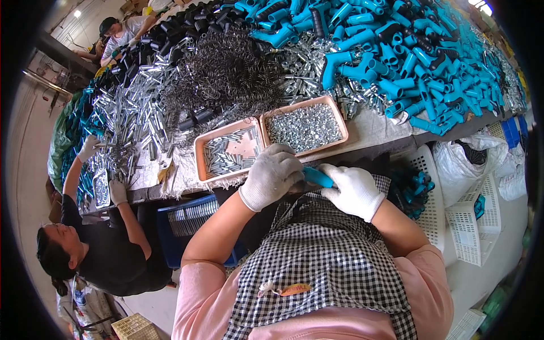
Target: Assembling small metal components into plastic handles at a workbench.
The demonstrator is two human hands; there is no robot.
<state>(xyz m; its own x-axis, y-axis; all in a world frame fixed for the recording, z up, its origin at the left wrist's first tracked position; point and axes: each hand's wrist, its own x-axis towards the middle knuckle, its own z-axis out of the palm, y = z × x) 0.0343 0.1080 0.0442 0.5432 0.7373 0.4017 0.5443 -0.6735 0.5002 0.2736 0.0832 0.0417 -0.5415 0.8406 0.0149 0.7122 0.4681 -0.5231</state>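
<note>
In front of my apron, a teal plastic gun-shaped handle point(318, 177) is held between both white-gloved hands. My left hand point(272, 174) has its fingers curled round one end, where a dark part shows beneath the fingertips. The other end is gripped by my right hand point(356, 191), thumb and fingers closed on it. My hands hide much of its shape. Just beyond stand two joined shallow pink trays: the left tray point(199, 160) holds slim metal pins, and the right tray point(346, 131) is full of small shiny metal pieces.
Heaped on the table are dark coil springs point(224, 73), metal tubes point(139, 107) and teal handles point(419, 73). At left a co-worker point(107, 249) handles parts; another person point(122, 34) works far left. White plastic baskets point(428, 192) and a white sack point(467, 170) stand at right.
</note>
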